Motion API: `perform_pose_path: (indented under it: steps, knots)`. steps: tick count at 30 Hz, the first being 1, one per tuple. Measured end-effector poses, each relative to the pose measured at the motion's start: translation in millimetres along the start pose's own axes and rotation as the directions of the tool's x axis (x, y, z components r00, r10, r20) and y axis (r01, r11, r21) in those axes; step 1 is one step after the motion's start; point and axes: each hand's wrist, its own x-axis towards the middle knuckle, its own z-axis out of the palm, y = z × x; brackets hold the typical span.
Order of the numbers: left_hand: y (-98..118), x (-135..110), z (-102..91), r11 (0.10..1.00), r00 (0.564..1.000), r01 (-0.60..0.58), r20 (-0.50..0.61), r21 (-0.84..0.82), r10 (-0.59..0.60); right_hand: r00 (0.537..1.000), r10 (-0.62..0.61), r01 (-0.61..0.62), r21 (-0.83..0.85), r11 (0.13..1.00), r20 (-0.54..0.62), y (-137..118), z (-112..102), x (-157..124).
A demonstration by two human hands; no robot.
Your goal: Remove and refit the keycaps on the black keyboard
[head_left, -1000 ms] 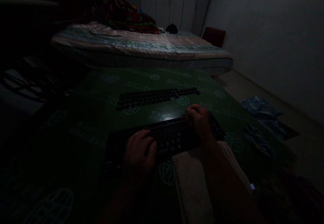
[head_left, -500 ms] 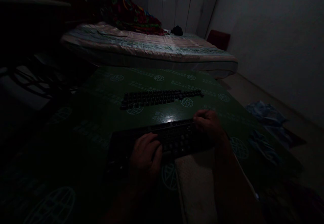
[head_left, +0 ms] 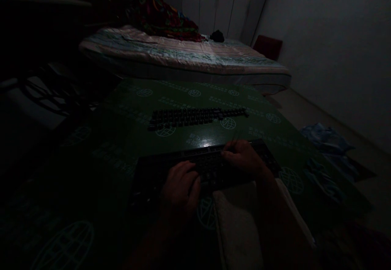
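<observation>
A dark keyboard point(head_left: 146, 176) lies on the green table, several of its keys seemingly off. Resting on its middle is my left hand point(head_left: 181, 184), fingers stretched out flat and holding nothing. My right hand point(head_left: 242, 158) is closed in a pinch over the right-centre part of the keyboard. A thin, dark stick-like tool point(head_left: 236, 137) pokes up from its fingers; its exact kind is too dim to make out. Beyond the keyboard, loose black keycaps point(head_left: 186, 116) are laid out in rows. Under my right forearm lies a folded light cloth point(head_left: 236, 221).
The green table point(head_left: 116, 135) bears printed globe marks. Crumpled cloth point(head_left: 324, 180) sits near its right edge, with more fabric point(head_left: 326, 135) farther right. A bed point(head_left: 183, 56) with a bundled red blanket point(head_left: 168, 21) stands behind. A wall point(head_left: 330, 38) rises at the right.
My right hand has moved left along the keyboard, from near its upper right edge to right of centre. The thin tool now shows above it. My left hand stays on the keyboard.
</observation>
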Motion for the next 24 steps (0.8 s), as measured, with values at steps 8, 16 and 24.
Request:
perform_pose_path:
  steps: [8,16,24]
  knots:
    - [1.8,0.2,0.0,1.0,1.0,-0.007,0.002,-0.021,0.007,1.0,-0.021,0.021,-0.072,0.997,-0.004,-3.3,4.0,-1.2]
    - [1.3,-1.3,2.1,0.999,0.999,-0.035,-0.019,-0.014,0.035,0.998,-0.029,0.036,-0.175,0.984,0.047,-8.6,9.6,-0.5]
    - [4.2,0.8,0.9,1.0,1.0,-0.022,-0.006,-0.004,0.022,0.997,-0.025,0.037,-0.179,0.983,0.071,-3.9,10.5,0.9]
